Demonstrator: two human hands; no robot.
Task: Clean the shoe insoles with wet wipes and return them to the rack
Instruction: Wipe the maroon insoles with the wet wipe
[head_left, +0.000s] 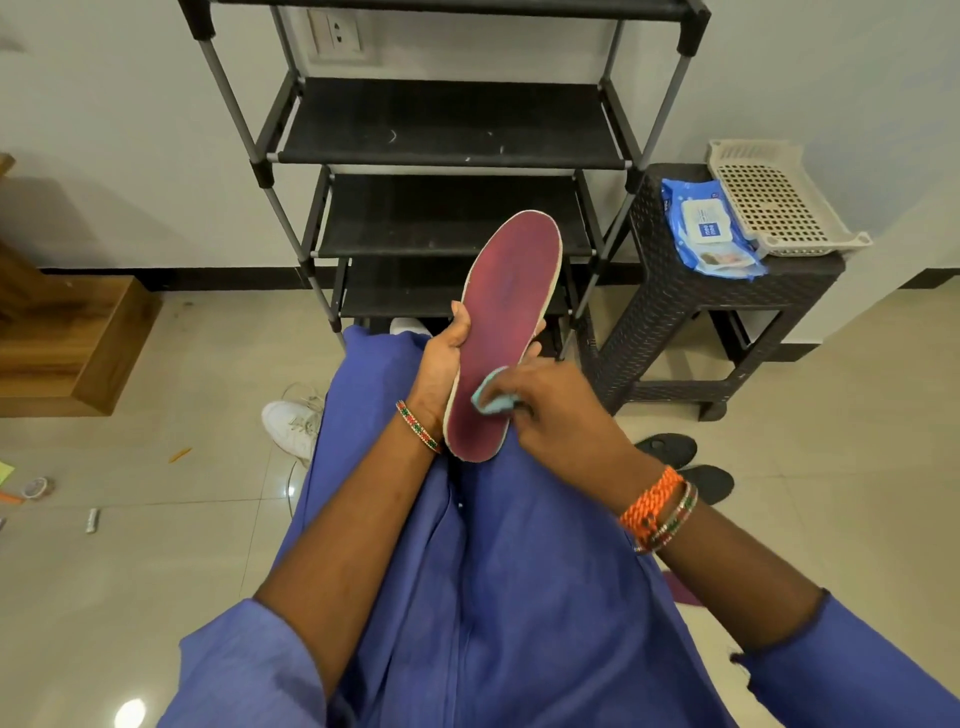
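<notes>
A maroon insole with a pale edge stands tilted over my lap, toe end pointing up toward the rack. My left hand grips its left edge near the middle, thumb on the front face. My right hand pinches a crumpled light-blue wet wipe and presses it against the lower half of the insole. The black shoe rack stands against the wall straight ahead, its visible shelves bare. A blue pack of wet wipes lies on the dark wicker stool at the right.
A beige perforated tray sits on the stool beside the wipes. White sneakers lie on the floor left of my knee, black sandals on the right. A wooden step stands at the left. Small litter dots the tiles at far left.
</notes>
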